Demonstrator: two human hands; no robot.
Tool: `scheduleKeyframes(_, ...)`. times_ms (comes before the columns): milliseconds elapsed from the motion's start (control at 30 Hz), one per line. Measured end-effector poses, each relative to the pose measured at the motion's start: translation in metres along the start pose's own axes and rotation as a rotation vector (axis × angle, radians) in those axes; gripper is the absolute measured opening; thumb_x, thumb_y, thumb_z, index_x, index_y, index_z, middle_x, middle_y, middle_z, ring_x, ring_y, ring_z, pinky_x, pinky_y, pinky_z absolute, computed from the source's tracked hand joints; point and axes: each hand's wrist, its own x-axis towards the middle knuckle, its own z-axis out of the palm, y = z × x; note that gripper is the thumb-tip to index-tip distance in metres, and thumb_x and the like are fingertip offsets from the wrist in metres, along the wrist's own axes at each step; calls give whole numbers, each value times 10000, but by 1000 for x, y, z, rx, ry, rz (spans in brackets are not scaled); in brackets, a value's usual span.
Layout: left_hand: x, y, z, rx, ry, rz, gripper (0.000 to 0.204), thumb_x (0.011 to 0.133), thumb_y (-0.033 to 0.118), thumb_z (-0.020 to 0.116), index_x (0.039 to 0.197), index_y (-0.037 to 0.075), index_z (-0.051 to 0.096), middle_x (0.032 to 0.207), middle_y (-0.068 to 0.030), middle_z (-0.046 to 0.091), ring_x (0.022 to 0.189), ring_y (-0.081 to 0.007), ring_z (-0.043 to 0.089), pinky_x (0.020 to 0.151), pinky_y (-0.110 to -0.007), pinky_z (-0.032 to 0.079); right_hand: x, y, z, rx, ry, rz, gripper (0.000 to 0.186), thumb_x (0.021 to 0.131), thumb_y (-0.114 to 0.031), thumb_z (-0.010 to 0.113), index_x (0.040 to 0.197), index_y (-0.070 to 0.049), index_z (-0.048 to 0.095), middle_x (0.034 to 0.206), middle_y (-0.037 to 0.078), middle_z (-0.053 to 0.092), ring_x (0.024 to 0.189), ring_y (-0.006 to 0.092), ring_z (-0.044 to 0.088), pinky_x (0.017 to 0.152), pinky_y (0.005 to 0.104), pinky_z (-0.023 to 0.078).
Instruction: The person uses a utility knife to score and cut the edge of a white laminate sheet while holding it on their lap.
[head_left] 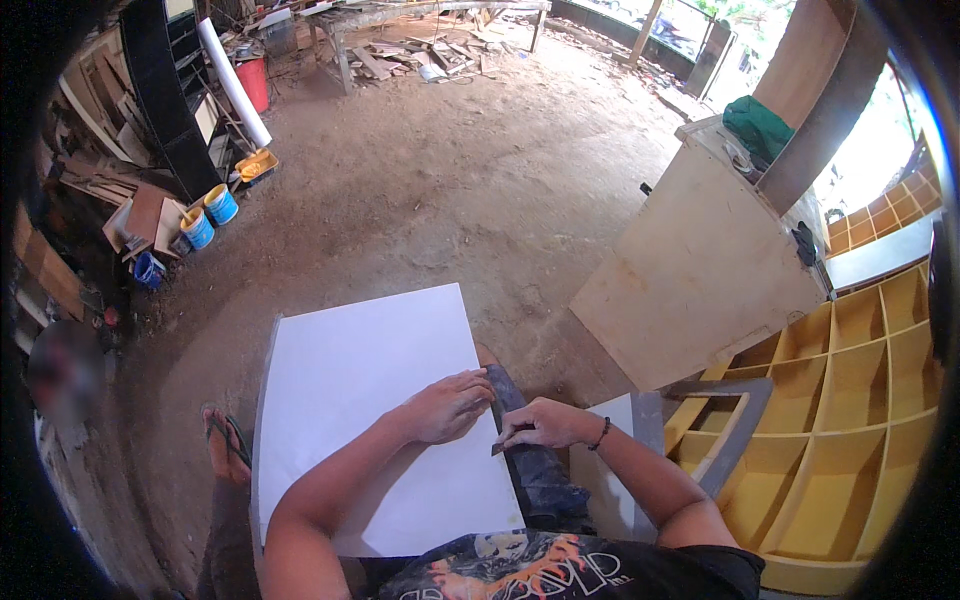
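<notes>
A large white board point(360, 380) lies across my lap, its right edge over my jeans-clad knee point(540, 470). My left hand point(448, 405) rests on the board's right edge, fingers curled and pressing down. My right hand point(545, 424), with a dark bead bracelet at the wrist, pinches a small dark blade-like tool point(500, 447) held against that same edge, just below my left hand. The tool's tip is mostly hidden by my fingers.
A yellow shelf unit with several open compartments point(860, 400) lies to my right, with a grey frame point(730, 430) on it. A pale plywood cabinet point(700, 260) stands ahead right. Paint buckets point(210, 215) and stacked wood sit at the left. My sandalled foot point(225, 440) rests on the dirt floor point(450, 170).
</notes>
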Motion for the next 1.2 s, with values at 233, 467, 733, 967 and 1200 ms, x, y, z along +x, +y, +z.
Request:
scheduleKeyframes(233,-2,1,-2,37,19,-59,205,1084,155,648,1260,55,686,1374,-173,695,1450,-413,576,1297,-529,408,0,-5,-1,57,-158,-19,229,1057,-293,751,1173,-103,803,1130,119,797,1021,289,772,910,408,571)
scheduleKeyframes(467,-3,-1,-3,60,18,-52,238,1084,187,653,1269,43,693,1416,-170,687,1488,-412,547,1287,-520,412,-5,-7,0,-23,-66,13,240,1052,-285,753,1216,-119,808,1064,127,807,958,291,784,884,405,591)
scheduleKeyframes(733,-3,-3,-4,9,-21,-96,287,1076,161,674,1338,48,704,1525,-151,671,1558,-420,494,1306,-541,386,-3,-4,-8,4,-167,31,225,1043,-277,766,1147,-81,801,1099,110,821,990,297,796,872,403,593)
scheduleKeyframes(967,-4,-3,-5,78,-59,-76,368,1115,243,583,1431,83,683,1641,-155,577,1597,-401,438,1341,-547,316,2,9,-10,-40,119,45,223,1045,-273,759,1121,-65,772,1059,125,824,1020,298,795,897,411,585)
scheduleKeyframes(1200,-7,-7,-8,147,-63,-106,459,1076,297,626,1494,110,661,1720,-141,493,1647,-398,356,1364,-585,254,5,9,-16,-50,59,31,217,1049,-268,749,1132,-70,775,1050,137,814,970,304,781,916,419,581)
